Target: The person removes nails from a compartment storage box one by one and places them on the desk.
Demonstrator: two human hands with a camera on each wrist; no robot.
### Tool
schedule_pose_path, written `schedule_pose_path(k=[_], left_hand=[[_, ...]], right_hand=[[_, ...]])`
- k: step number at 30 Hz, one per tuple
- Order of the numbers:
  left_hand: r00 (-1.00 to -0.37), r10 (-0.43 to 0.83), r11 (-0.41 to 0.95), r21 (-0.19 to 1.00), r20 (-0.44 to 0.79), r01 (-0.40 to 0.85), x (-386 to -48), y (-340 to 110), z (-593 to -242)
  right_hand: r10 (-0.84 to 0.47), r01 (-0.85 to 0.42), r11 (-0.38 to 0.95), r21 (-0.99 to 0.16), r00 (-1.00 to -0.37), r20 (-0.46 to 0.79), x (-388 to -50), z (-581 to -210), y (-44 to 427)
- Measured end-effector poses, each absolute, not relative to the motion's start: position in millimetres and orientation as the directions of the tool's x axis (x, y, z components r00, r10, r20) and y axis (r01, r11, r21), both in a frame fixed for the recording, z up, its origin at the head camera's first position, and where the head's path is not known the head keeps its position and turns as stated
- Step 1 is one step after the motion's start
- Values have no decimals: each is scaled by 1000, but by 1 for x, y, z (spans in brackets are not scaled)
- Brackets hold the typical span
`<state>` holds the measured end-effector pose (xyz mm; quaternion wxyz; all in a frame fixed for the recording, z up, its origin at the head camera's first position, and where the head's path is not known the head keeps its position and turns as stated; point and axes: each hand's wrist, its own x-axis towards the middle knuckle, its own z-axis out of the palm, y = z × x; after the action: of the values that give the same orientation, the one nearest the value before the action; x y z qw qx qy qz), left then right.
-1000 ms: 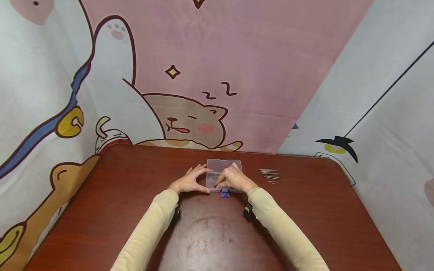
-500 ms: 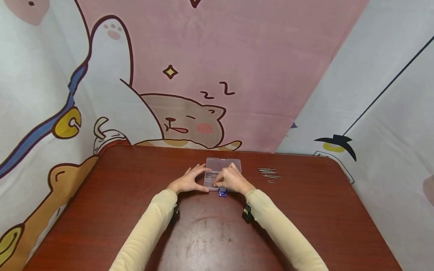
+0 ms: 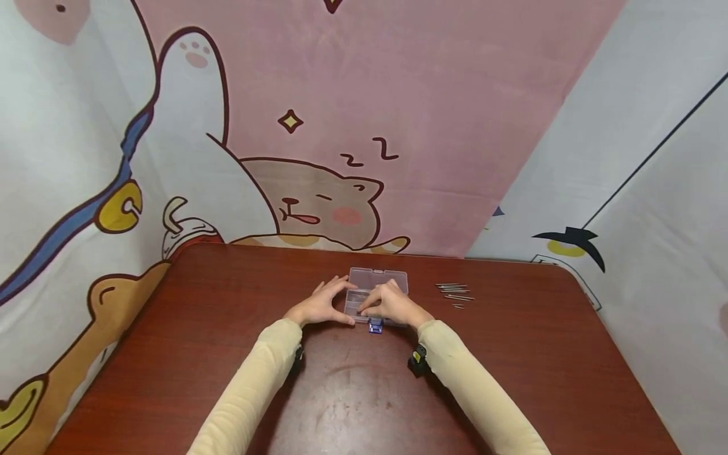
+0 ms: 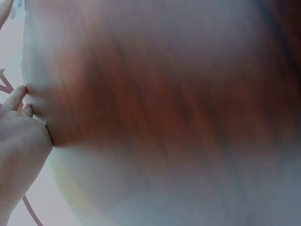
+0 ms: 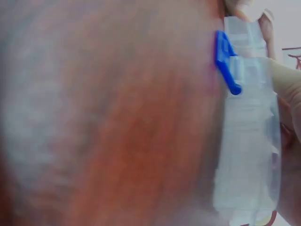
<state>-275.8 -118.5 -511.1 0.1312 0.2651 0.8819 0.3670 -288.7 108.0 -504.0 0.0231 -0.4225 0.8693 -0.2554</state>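
A clear plastic compartment box [image 3: 354, 302] lies on the table with its transparent lid [image 3: 363, 276] tipped back. A blue latch [image 3: 375, 325] hangs at its front edge; in the right wrist view the latch [image 5: 226, 62] stands out from the box's wall [image 5: 249, 150]. My left hand [image 3: 320, 305] holds the box's left end, thumb at the front corner and forefinger at the back. My right hand [image 3: 392, 302] reaches over the box from the right. Its thumb and forefinger pinch a tiny dark piece inside a left compartment, mostly hidden by the fingertips.
Several thin metal rods [image 3: 453, 291], nail-like, lie to the right of the box, with a couple of shorter ones [image 3: 458, 306] nearer. The brown table [image 3: 256, 265] meets a printed cloth [image 3: 432, 158] along its back edge.
Both hands stay at the box in nearly the same pose. The right fingertips shift only slightly within the compartment, and the whole view sways a little.
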Motion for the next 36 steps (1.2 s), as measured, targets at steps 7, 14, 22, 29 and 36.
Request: schedule_pose_path(k=[7, 14, 22, 29, 36], left_hand=[[-826, 564, 600, 702, -30, 384, -274, -118, -511], [-831, 556, 604, 697, -20, 388, -273, -119, -513], [-828, 561, 606, 690, -17, 396, -275, -119, -513], [-827, 563, 607, 686, -16, 400, -276, -117, -514], [-826, 562, 620, 682, -42, 388, -276, -116, -512]], right_hand=[[-761, -713, 531, -458, -639, 112, -290, -497, 106], [-757, -756, 571, -320, -636, 149, -290, -499, 98], [-790, -804, 516, -296, -580, 199, -294, -505, 98], [-813, -815, 468, -341, -549, 196, -298, -506, 101], [-828, -800, 380, -465, -518, 215, -300, -505, 106]])
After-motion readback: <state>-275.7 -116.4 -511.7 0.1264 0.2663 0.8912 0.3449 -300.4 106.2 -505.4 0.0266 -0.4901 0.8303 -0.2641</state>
